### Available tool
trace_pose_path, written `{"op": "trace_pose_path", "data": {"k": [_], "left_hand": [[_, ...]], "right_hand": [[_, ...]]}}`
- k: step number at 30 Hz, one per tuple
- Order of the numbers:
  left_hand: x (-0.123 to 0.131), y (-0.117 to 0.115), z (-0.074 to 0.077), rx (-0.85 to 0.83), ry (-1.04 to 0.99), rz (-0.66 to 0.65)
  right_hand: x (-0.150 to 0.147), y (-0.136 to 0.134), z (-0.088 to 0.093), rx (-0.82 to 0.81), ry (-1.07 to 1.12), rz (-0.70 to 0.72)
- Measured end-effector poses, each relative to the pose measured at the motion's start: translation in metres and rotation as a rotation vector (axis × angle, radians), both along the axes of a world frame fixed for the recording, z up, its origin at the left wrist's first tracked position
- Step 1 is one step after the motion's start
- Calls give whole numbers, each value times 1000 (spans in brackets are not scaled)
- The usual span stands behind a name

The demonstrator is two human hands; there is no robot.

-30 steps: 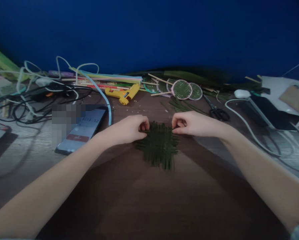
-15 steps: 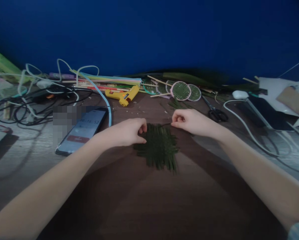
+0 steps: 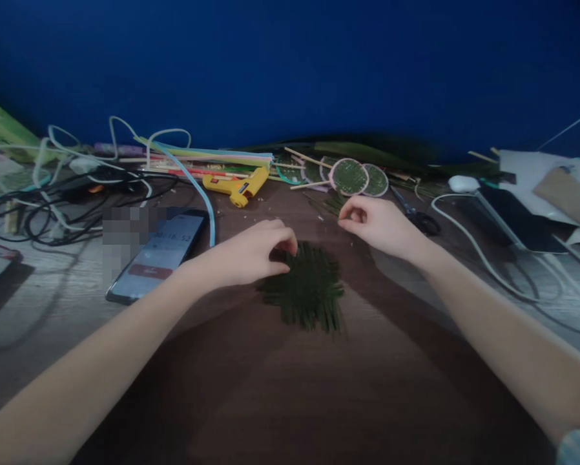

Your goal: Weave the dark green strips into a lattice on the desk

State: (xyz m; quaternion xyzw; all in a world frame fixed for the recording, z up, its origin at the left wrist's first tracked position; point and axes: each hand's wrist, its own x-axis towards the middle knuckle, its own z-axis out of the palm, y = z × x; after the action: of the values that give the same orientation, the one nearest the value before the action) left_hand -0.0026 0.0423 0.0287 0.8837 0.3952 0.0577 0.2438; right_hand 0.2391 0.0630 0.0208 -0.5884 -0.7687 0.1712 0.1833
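Observation:
A woven mat of dark green leaf strips (image 3: 312,294) lies on the brown board in front of me, its loose ends sticking out around the edges. My left hand (image 3: 258,253) is at the mat's upper left corner, thumb and curled fingers apart, the fingertips at or just above the strips. Beyond the mat's upper right, my right hand (image 3: 374,223) has its thumb and forefinger pinched together; what they hold, if anything, does not show. Some loose green strips (image 3: 332,203) lie right beside those fingertips.
A phone with a lit screen (image 3: 161,252) lies left, near tangled cables (image 3: 42,200). At the back are a yellow glue gun (image 3: 236,186), round woven fans on sticks (image 3: 349,176) and scissors (image 3: 423,221). A dark device (image 3: 520,219) with white cables lies right.
My right hand has moved away from the mat, up towards the loose strips; the thin strip seen at its fingertips no longer shows there. My left hand has shifted slightly right over the mat's corner.

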Motion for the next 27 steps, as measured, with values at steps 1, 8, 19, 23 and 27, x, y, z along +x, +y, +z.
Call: {"op": "trace_pose_path", "data": {"k": [1, 8, 19, 23, 27], "left_hand": [[2, -1, 0, 3, -14, -38], [8, -7, -7, 42, 69, -136], [9, -6, -8, 193, 135, -26], [7, -3, -12, 166, 93, -43], [8, -1, -14, 123, 65, -55]], "right_hand": [[-2, -2, 1, -45, 20, 45], [-11, -10, 4, -147, 76, 218], [-21, -17, -2, -122, 39, 550], [-24, -19, -7, -120, 15, 564], [-25, -19, -9, -130, 25, 574]]}}
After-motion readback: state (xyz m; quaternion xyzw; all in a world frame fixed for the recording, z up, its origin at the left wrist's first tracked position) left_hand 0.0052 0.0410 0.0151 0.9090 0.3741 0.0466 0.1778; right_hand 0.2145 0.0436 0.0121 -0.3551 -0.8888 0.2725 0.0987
